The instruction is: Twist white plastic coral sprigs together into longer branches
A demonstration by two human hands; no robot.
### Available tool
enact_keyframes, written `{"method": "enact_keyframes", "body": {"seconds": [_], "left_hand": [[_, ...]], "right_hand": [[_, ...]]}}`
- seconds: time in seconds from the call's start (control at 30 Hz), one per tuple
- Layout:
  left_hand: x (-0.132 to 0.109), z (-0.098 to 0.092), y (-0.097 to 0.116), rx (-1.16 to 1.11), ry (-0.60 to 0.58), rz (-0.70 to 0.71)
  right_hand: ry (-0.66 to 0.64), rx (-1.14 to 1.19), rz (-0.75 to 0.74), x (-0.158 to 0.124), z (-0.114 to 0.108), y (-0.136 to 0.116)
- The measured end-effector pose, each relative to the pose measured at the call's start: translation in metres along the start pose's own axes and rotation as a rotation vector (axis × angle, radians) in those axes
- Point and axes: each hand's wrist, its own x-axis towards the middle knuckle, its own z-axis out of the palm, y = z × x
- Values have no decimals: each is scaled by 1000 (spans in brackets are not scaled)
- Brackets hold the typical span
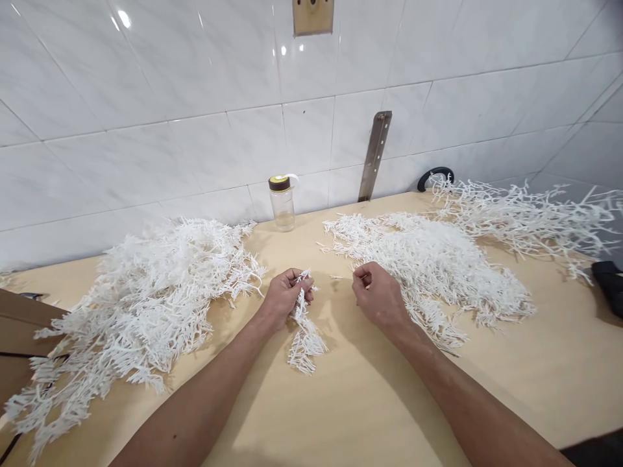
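Observation:
My left hand [288, 295] is closed round a small bunch of white branching sprigs [307, 340], whose frayed ends hang down toward the table. To its right, my right hand [378, 293] is curled with thumb and forefinger pressed together; whatever it may pinch is too small or hidden to make out. A large heap of white sprigs [160, 298] spreads out left of my left hand. Just beyond my right hand lies another pile of white sprigs [428, 253], finer and flatter. One tiny loose piece [335, 277] rests between the hands.
A clear bottle [283, 207] with a dark and yellow lid stands near the tiled wall. A metal strip with holes [374, 155] leans there. Longer white branches [530, 214] lie far right, near a black curved handle [435, 176]. A brown box [24, 350] sits at left.

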Motion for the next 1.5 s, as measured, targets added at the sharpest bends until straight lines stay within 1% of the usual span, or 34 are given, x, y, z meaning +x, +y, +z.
{"method": "enact_keyframes", "body": {"seconds": [0.07, 0.13, 0.17, 0.23, 0.27, 0.33, 0.4, 0.5, 0.57, 0.7, 0.8, 0.93, 1.07, 1.2, 1.3, 1.33, 1.37, 1.4, 1.5], "left_hand": [[-1, 2, 1, -8, -4, 4], [-2, 4, 1, -6, 1, 8], [-3, 5, 1, -2, 5, 12], [-3, 6, 1, 8, 15, 19], [-4, 7, 1, 11, 21, 20], [-4, 8, 0, 8, 32, 22], [-5, 9, -1, 5, 35, 25], [-4, 9, -2, 24, 27, 37], [-3, 9, -3, 36, 31, 42], [-2, 10, -5, 38, 41, 56], [-1, 11, -6, 43, 57, 65], [1, 11, -10, 72, 102, 70], [2, 12, -15, 130, 150, 107], [6, 11, -19, 184, 180, 166], [11, 8, -21, 183, 242, 139], [12, 7, -20, 177, 244, 124], [13, 5, -20, 168, 229, 109], [13, 4, -19, 156, 199, 98], [8, 1, -16, 84, 79, 52]], "right_hand": [[96, -102, -57, 3, -5, 3], [133, -115, -122, 2, -7, -1], [111, -83, -156, 0, -7, -6], [2, 41, -223, -7, -3, -17], [-69, 97, -235, -12, 0, -23], [-169, 180, -247, -20, 7, -32], [-218, 209, -226, -25, 14, -37], [-251, 227, -177, -27, 20, -37], [-251, 225, -173, -27, 21, -36], [-211, 179, -209, -26, 19, -37], [-204, 175, -254, -28, 21, -38], [-260, 197, -326, -28, 24, -36], [-330, 165, -310, -26, 25, -32], [-358, 123, -311, -30, 23, -34], [-419, 127, -333, -36, 21, -41], [-427, 133, -332, -36, 20, -43], [-413, 136, -325, -35, 19, -43], [-366, 138, -306, -32, 17, -42], [-138, 100, -200, -15, 6, -30]]}}
